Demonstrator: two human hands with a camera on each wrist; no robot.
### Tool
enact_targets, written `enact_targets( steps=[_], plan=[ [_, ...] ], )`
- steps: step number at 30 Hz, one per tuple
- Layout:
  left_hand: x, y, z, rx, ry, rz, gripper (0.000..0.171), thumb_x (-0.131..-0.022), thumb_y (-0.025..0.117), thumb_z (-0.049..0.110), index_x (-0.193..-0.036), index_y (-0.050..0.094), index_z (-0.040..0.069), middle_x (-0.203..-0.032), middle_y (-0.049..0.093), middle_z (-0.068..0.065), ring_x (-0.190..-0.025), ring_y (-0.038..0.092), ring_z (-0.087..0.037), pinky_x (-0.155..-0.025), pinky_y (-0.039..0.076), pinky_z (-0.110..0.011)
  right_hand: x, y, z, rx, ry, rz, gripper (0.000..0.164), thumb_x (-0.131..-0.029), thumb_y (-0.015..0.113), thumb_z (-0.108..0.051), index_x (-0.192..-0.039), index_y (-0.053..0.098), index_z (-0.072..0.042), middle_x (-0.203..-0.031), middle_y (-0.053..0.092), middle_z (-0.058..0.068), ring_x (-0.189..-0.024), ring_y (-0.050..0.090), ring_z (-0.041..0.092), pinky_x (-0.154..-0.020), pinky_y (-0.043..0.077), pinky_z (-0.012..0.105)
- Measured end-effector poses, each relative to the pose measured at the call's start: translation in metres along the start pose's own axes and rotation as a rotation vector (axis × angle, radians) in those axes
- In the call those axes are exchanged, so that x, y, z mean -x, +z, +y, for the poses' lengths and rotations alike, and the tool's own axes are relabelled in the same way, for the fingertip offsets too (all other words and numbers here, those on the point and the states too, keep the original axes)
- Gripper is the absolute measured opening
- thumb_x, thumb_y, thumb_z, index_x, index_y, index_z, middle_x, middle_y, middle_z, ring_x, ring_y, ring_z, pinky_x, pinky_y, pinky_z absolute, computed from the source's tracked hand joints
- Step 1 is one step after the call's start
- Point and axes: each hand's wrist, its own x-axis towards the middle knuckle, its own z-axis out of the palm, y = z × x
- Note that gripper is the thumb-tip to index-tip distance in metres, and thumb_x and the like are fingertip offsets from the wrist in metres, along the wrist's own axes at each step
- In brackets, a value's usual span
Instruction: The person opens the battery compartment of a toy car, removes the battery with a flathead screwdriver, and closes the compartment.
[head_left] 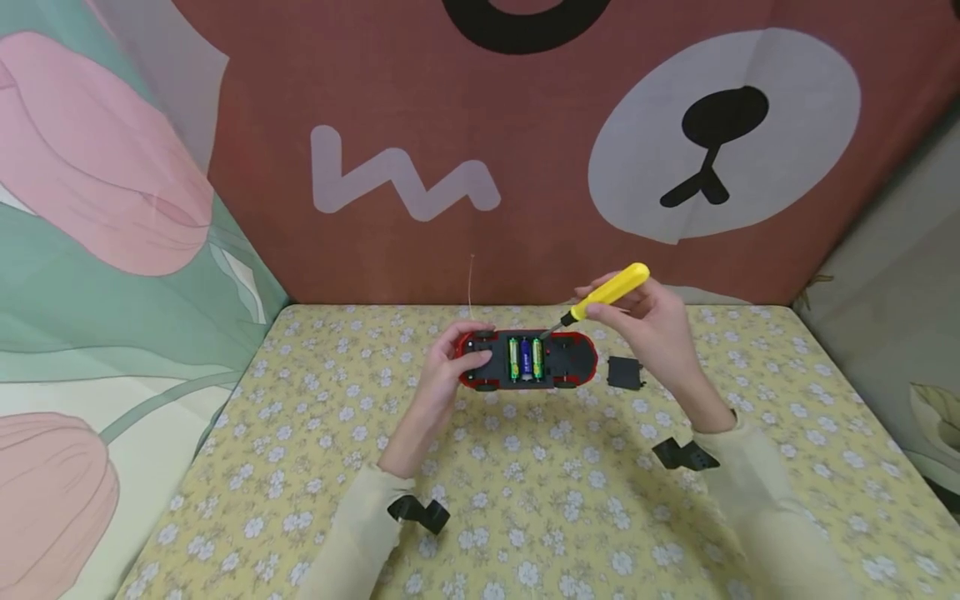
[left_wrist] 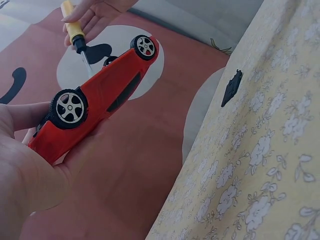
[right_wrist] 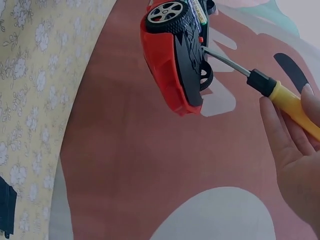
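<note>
A red toy car [left_wrist: 107, 82] is held belly-up by my left hand [head_left: 441, 371], which grips one end with the thumb on the black underside [head_left: 573, 360]. Several batteries [head_left: 526, 358] with green and blue wrappers lie side by side in its uncovered compartment. My right hand [head_left: 651, 325] holds a screwdriver [head_left: 611, 289] by its yellow handle. The metal shaft [right_wrist: 227, 61] slants down to the underside, and its tip is at the edge of the battery compartment near the end battery. Whether the tip touches a battery I cannot tell.
On the flowered tablecloth [head_left: 525, 500], right of the car, lies a small black battery cover [head_left: 625, 372]. A thin wire [head_left: 470, 283] stands up by the car's left end. Behind the table hangs a brown cloth [head_left: 525, 242] with a bear print.
</note>
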Motion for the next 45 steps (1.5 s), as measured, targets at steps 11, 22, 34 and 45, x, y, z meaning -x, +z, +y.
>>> enact_targets(
  steps=[11,22,34,45],
  plan=[
    [0.0,0.0,-0.002,0.006,-0.011,0.005,0.034,-0.089,0.067,-0.004,-0.122,0.067,0.004,-0.124,0.063,-0.012,-0.108,0.063,-0.024,-0.082,0.058,-0.031,-0.004,0.001,-0.002,-0.051,-0.035,-0.109,0.027,-0.091,0.075,0.006,-0.117,0.07,0.004,-0.112,0.076,0.011,-0.1,0.074,0.013,-0.084,0.059,0.026],
    [0.0,0.002,-0.001,0.014,-0.017,0.013,0.033,-0.088,0.068,-0.003,-0.119,0.068,0.009,-0.123,0.062,-0.012,-0.108,0.062,-0.025,-0.083,0.057,-0.031,-0.007,0.002,-0.002,-0.048,-0.022,-0.127,0.027,-0.092,0.076,0.001,-0.119,0.069,0.003,-0.113,0.075,0.011,-0.1,0.074,0.014,-0.084,0.059,0.027],
    [0.0,0.003,-0.001,-0.014,-0.016,-0.01,0.034,-0.09,0.068,-0.003,-0.123,0.066,0.001,-0.124,0.061,-0.015,-0.109,0.062,-0.025,-0.083,0.058,-0.031,-0.012,0.005,-0.001,-0.058,0.042,-0.163,0.025,-0.098,0.072,-0.006,-0.122,0.069,-0.001,-0.115,0.073,0.02,-0.099,0.073,0.017,-0.087,0.058,0.028],
    [0.001,0.004,0.0,-0.009,-0.021,0.002,0.037,-0.089,0.068,-0.003,-0.125,0.065,0.0,-0.125,0.061,-0.013,-0.11,0.061,-0.025,-0.084,0.058,-0.031,-0.014,0.007,0.001,-0.099,0.086,-0.182,0.024,-0.1,0.068,-0.008,-0.122,0.067,0.002,-0.116,0.072,0.021,-0.101,0.073,0.017,-0.087,0.059,0.03]
  ],
)
